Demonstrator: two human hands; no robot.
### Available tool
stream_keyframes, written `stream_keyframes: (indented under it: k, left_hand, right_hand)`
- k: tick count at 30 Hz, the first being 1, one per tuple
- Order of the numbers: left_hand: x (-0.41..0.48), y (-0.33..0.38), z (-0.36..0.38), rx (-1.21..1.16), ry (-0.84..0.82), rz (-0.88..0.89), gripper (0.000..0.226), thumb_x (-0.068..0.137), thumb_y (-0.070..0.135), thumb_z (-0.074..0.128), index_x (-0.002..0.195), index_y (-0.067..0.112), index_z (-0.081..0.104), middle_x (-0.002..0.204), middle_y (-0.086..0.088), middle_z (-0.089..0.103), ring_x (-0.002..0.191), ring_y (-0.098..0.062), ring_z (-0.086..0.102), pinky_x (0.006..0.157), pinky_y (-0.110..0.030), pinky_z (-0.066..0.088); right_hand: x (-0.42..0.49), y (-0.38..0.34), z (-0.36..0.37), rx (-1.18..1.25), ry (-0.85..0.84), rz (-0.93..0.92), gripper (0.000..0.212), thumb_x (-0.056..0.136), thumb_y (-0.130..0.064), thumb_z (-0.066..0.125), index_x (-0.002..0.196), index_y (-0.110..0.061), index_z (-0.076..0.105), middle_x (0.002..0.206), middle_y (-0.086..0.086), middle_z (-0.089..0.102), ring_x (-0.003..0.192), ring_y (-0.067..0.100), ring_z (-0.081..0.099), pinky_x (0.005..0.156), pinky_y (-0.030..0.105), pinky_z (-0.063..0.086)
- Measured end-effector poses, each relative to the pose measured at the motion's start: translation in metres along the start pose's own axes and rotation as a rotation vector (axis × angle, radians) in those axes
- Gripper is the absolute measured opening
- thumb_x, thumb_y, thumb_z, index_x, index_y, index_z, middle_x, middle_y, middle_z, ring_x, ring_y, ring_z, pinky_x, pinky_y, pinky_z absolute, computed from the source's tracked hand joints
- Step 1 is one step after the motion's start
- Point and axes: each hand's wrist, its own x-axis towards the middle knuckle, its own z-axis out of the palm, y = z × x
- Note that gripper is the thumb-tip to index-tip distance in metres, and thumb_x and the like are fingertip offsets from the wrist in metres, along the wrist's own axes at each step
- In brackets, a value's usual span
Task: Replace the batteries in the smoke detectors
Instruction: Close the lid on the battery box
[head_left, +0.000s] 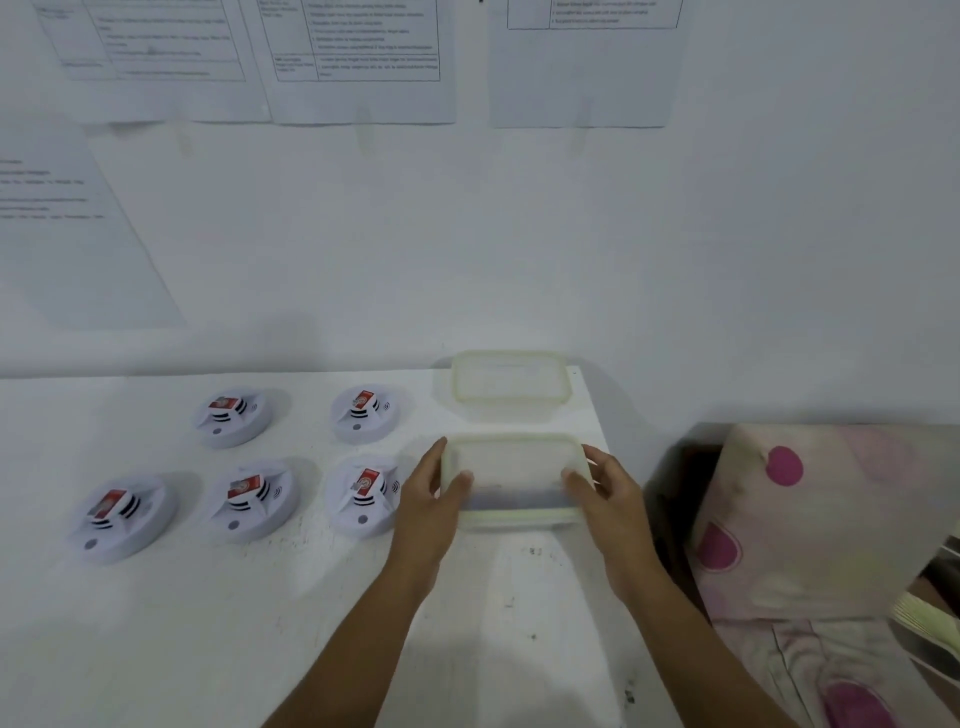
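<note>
White painted wall (519, 234) fills the upper half. Printed paper sheets (358, 52) are fixed to it; the text is too blurred to read, and the top row and the left-hand sheet are cut off by the frame. Below is a white matt tabletop (208, 623), speckled with dark marks toward the near edge. Close against its right side is a soft cream fabric cushion with pink spots (810, 519), cut off at the right. Two translucent rectangular plastic boxes with rounded corners and yellowish rims sit at the table's right end. The far box (509, 384) stands by the wall; the near box (514, 478) is just in front of it, apart. Near box contents not resolvable; only a blue-grey band shows along its front. Five round white plastic smoke detectors (254, 499) lie left of the boxes, two in the back row and three in front, the front-right one just beside the left wrist. The left hand (431, 499) grips the near box's left end, thumb on top and fingers along the end. The right hand (608, 493) grips the right end the same way. Each detector carries a red-and-white rectangular battery (244, 487) on its raised centre, tilted.
</note>
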Motion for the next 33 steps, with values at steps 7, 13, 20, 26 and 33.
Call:
stream_keyframes:
  k: [7, 13, 20, 26, 33]
  left_hand:
    - [0.009, 0.03, -0.01, 0.129, -0.02, 0.075, 0.057, 0.094, 0.017, 0.063, 0.146, 0.018, 0.042, 0.139, 0.01, 0.049, 0.125, -0.008, 0.049, 0.106, -0.027, 0.039]
    - [0.012, 0.051, -0.106, 0.666, 0.052, 0.393, 0.046, 0.092, 0.024, 0.064, 0.136, 0.018, 0.052, 0.14, 0.006, 0.052, 0.128, -0.015, 0.048, 0.106, -0.027, 0.033]
    - [0.018, 0.011, -0.22, 0.932, -0.049, 0.305, 0.091, 0.067, 0.069, 0.062, 0.142, 0.02, 0.046, 0.15, -0.003, 0.044, 0.139, -0.024, 0.037, 0.112, -0.038, 0.028]
    - [0.024, -0.02, -0.253, 0.775, -0.078, 0.258, 0.085, 0.076, 0.041, 0.08, 0.146, 0.023, 0.037, 0.156, -0.002, 0.032, 0.144, -0.019, 0.026, 0.114, -0.033, 0.023]
    - [0.027, -0.039, -0.26, 0.649, -0.099, 0.33, 0.092, 0.071, 0.037, 0.084, 0.147, 0.02, 0.035, 0.151, 0.003, 0.04, 0.139, -0.014, 0.034, 0.107, -0.021, 0.026]
  right_hand:
    - [0.003, -0.018, 0.006, -0.392, 0.116, -0.14, 0.052, 0.089, -0.02, 0.066, 0.137, -0.024, 0.047, 0.136, -0.003, 0.052, 0.118, 0.014, 0.052, 0.1, 0.03, 0.044]
    - [-0.029, -0.051, 0.068, -0.673, -0.082, -0.655, 0.048, 0.085, -0.019, 0.066, 0.132, -0.02, 0.053, 0.131, -0.005, 0.054, 0.124, 0.012, 0.047, 0.104, 0.026, 0.039]
    - [-0.062, -0.023, 0.187, -0.83, -0.386, -0.569, 0.058, 0.087, -0.036, 0.065, 0.139, -0.023, 0.045, 0.146, -0.002, 0.04, 0.138, 0.016, 0.031, 0.11, 0.029, 0.033]
    - [-0.06, 0.014, 0.214, -0.843, -0.206, -0.325, 0.088, 0.075, -0.048, 0.076, 0.148, -0.032, 0.029, 0.159, 0.001, 0.017, 0.146, 0.022, 0.017, 0.113, 0.039, 0.032]
    - [-0.067, 0.033, 0.216, -0.648, -0.077, -0.347, 0.08, 0.069, -0.032, 0.084, 0.138, -0.025, 0.044, 0.129, -0.011, 0.048, 0.122, 0.011, 0.049, 0.096, 0.024, 0.039]
